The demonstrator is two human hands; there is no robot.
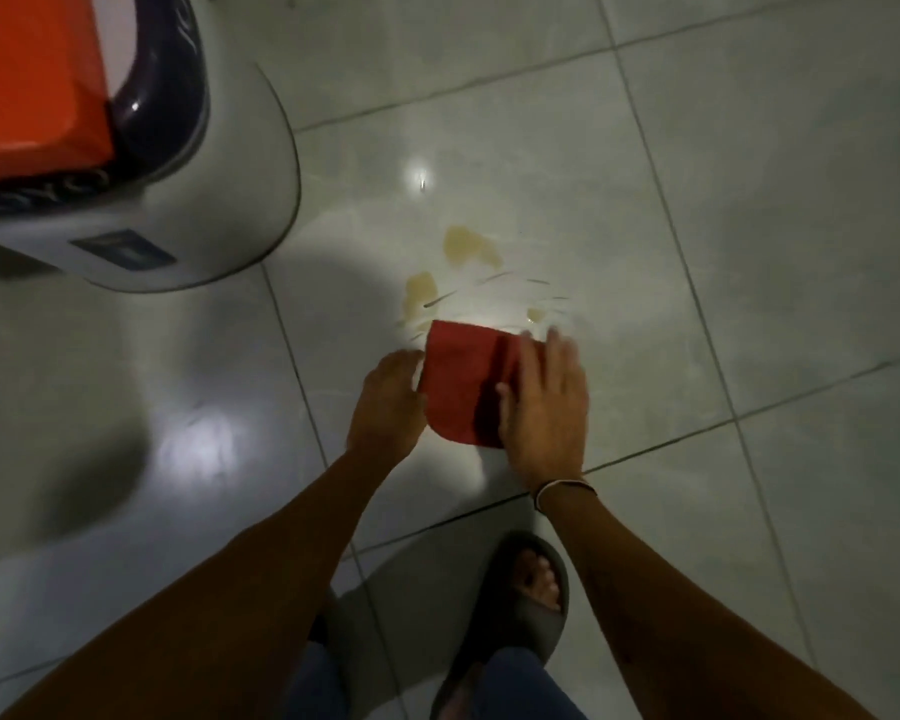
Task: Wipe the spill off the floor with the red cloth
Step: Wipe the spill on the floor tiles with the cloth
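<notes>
Right hand (544, 402) flat, open on folded red cloth (463, 381); left hand (385, 402) pinches its edge; best push up-frame through yellowish spill (468, 244), pressing evenly.

Your arms are bare from the elbows down, with no sleeves showing. Your right hand (544, 407) has a thin bracelet (565, 487) of pale and dark strands looped around the wrist; your left hand (385, 402) wears nothing on its wrist. Lower down you have a dark grey slide sandal (510, 621) with a broad strap across the foot and bare toes showing, and blue jeans (520, 683) covering your legs.
</notes>
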